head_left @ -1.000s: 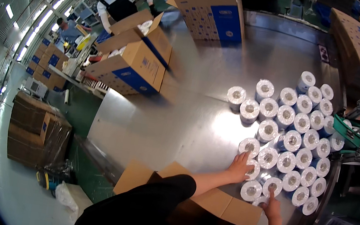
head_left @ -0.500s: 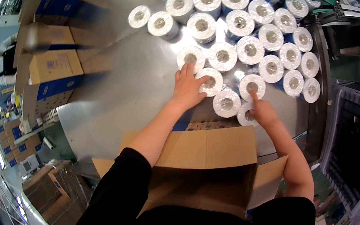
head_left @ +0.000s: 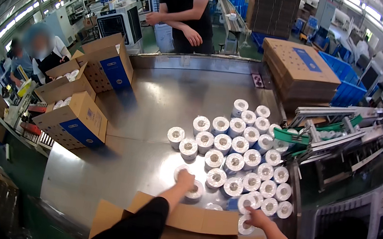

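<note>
Many white paper rolls (head_left: 222, 143) in clear wrap with blue sides stand on end on a metal table. My left hand (head_left: 186, 180) grips a pair at the group's near left: one roll (head_left: 181, 169) under the fingers and another roll (head_left: 194, 190) by the thumb. To the right, my right hand (head_left: 259, 219) has its fingers at the cores of two rolls, a tilted roll (head_left: 244, 205) and a nearer roll (head_left: 246, 226). An open cardboard box (head_left: 206, 221) with raised flaps lies below my forearms, close to my body.
Open blue-and-brown boxes (head_left: 85, 121) line the table's left side, some holding rolls. Flat cardboard (head_left: 298, 68) is stacked at the far right. A conveyor with green guides (head_left: 293, 136) meets the right edge. A person (head_left: 185, 10) stands beyond the far edge; others are at left.
My view has tilted up, bringing the far edge and a standing person into sight. Both hands stay at their rolls; the right-hand roll now leans. The left pair is now apart from the neighbouring rolls.
</note>
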Action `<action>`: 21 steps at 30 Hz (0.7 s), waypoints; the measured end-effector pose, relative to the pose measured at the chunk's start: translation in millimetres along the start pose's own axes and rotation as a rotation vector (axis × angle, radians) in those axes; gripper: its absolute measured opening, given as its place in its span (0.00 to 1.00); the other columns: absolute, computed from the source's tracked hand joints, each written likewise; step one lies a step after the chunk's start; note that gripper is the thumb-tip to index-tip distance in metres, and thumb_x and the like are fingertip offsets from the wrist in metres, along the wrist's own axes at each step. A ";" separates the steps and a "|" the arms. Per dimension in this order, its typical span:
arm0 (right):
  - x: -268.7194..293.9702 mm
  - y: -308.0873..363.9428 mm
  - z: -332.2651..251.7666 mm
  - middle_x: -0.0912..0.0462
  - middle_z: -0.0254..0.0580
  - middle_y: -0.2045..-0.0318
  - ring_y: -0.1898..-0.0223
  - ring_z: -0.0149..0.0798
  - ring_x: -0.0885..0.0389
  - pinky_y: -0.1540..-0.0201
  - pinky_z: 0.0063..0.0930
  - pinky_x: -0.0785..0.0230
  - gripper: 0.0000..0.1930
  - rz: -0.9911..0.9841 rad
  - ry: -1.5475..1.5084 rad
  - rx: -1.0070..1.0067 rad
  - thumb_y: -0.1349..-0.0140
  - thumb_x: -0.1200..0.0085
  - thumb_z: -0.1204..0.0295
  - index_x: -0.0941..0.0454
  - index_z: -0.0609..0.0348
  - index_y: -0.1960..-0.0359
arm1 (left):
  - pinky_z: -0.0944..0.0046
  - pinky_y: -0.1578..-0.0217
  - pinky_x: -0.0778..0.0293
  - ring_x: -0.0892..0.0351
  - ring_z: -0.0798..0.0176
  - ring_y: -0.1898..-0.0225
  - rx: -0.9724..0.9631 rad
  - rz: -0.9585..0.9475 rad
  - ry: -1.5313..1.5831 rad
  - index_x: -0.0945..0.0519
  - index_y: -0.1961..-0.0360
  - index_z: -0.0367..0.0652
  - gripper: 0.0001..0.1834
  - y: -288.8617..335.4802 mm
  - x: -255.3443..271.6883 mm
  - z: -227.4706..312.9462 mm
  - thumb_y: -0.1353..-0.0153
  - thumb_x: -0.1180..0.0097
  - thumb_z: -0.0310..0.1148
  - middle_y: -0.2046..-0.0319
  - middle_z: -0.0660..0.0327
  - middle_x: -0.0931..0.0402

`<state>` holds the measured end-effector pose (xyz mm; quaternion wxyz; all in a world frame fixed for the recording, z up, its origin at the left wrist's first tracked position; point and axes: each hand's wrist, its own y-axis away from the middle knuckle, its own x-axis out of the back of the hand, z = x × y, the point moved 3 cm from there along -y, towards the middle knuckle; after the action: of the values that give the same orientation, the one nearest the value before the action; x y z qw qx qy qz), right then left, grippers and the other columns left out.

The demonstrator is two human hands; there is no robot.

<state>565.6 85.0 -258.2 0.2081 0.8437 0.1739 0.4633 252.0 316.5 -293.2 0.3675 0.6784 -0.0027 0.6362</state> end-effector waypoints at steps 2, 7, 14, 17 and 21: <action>54.0 44.6 -8.2 0.16 0.54 0.69 0.67 0.52 0.16 0.60 0.42 0.25 0.42 0.078 -0.233 -0.113 0.58 0.32 0.67 0.35 0.55 0.37 | 0.50 0.45 0.30 0.26 0.41 0.48 0.113 0.138 0.169 0.18 0.52 0.57 0.35 31.9 34.7 -46.6 0.60 0.39 0.64 0.56 0.47 0.20; 180.0 170.5 -63.7 0.16 0.45 0.71 0.68 0.37 0.15 0.67 0.26 0.24 0.32 0.942 -0.345 -0.128 0.56 0.38 0.79 0.31 0.67 0.44 | 0.63 0.56 0.25 0.22 0.62 0.58 -0.138 0.545 1.085 0.21 0.52 0.45 0.22 168.9 147.6 -113.2 0.51 0.33 0.31 0.59 0.56 0.22; 75.5 186.3 -281.7 0.23 0.44 0.76 0.71 0.50 0.20 0.68 0.43 0.27 0.33 0.039 0.185 0.593 0.48 0.37 0.64 0.38 0.57 0.40 | 0.58 0.55 0.28 0.24 0.55 0.59 -0.181 -0.165 0.759 0.17 0.55 0.46 0.21 342.6 40.3 -66.0 0.54 0.33 0.31 0.63 0.52 0.23; -25.7 143.5 -299.9 0.19 0.54 0.71 0.69 0.58 0.19 0.65 0.46 0.27 0.33 -0.456 0.036 0.403 0.45 0.40 0.68 0.42 0.65 0.41 | 0.53 0.53 0.30 0.32 0.46 0.51 -0.344 -0.009 0.104 0.17 0.61 0.50 0.19 346.4 -37.7 -55.1 0.59 0.34 0.33 0.59 0.48 0.32; -150.6 64.9 -302.8 0.18 0.60 0.69 0.66 0.58 0.18 0.63 0.47 0.25 0.33 -0.364 0.017 0.221 0.48 0.41 0.74 0.41 0.72 0.42 | 0.52 0.47 0.32 0.38 0.46 0.46 -0.454 -0.094 -0.238 0.18 0.60 0.51 0.16 329.9 -81.6 -56.5 0.54 0.38 0.30 0.54 0.50 0.35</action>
<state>236.7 13.9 -185.3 0.1929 0.8123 0.3748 0.4031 32.4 66.2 -204.9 0.5366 0.6481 -0.1570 0.5171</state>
